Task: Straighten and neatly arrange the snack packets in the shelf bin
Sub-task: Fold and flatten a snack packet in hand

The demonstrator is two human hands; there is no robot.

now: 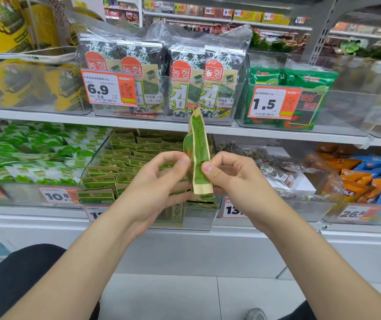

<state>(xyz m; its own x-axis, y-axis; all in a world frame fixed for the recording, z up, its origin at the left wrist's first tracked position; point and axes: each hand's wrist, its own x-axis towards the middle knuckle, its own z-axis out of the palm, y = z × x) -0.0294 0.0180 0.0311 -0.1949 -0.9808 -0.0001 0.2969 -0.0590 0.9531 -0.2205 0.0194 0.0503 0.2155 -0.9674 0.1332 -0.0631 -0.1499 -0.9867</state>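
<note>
The left hand (161, 179) and right hand (228, 179) both pinch one green seaweed packet (200, 155) in their fingers (183, 161), held on end over the clear shelf bin (203, 218) (its packet rows (120, 158) look partly tidy); smoothing seems underway, and next it needs slotting into a row.

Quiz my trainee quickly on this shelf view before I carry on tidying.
1. True or false: the green-and-tan packet lies flat in the clear bin.
2. How many hands pinch it? A none; B one; C two.
3. Fill in: the upper-shelf price tag just right of the packet reads ___.
Key: 1 false, it is held upright in front of the bin. 2 C, left hand and right hand. 3 1.5.
</note>
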